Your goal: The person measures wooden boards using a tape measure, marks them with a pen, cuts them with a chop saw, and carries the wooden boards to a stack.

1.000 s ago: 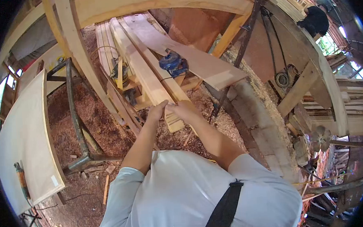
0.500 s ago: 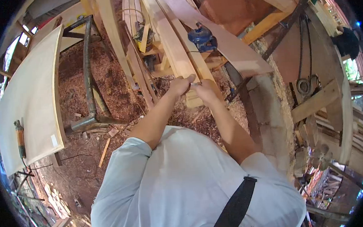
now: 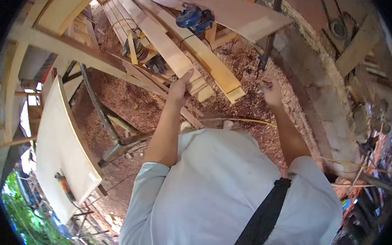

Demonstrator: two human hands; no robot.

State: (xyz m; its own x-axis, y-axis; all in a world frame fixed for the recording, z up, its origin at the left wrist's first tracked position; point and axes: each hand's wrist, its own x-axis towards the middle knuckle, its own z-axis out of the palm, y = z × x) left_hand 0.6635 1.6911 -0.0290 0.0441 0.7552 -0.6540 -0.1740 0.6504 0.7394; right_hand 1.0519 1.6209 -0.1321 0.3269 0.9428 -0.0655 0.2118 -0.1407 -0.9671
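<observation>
My left hand (image 3: pixel 179 87) is closed round the left edge of a stack of long pale wooden planks (image 3: pixel 166 43), near its close end, thumb on top. To the right, apart from the wood, my right hand (image 3: pixel 271 91) hangs over the shavings with its fingers curled; a small whitish thing seems to be in them, too small to name. Between the hands lies the end of a second set of planks (image 3: pixel 219 69). A blue power tool (image 3: pixel 194 18) stands farther up on the boards.
A large pale panel (image 3: pixel 62 144) leans at left, with an orange-and-black power tool (image 3: pixel 64 186) on it. Nearby stands a metal frame (image 3: pixel 98 103). Wood shavings cover the floor (image 3: pixel 140 96). A yellow cord (image 3: pixel 245 119) crosses ahead of me, and block paving (image 3: pixel 313 93) runs along the right.
My right hand has left the plank end and moved to the right. My left hand stays on the planks. The view has turned, and the gap between the two plank sets looks wider.
</observation>
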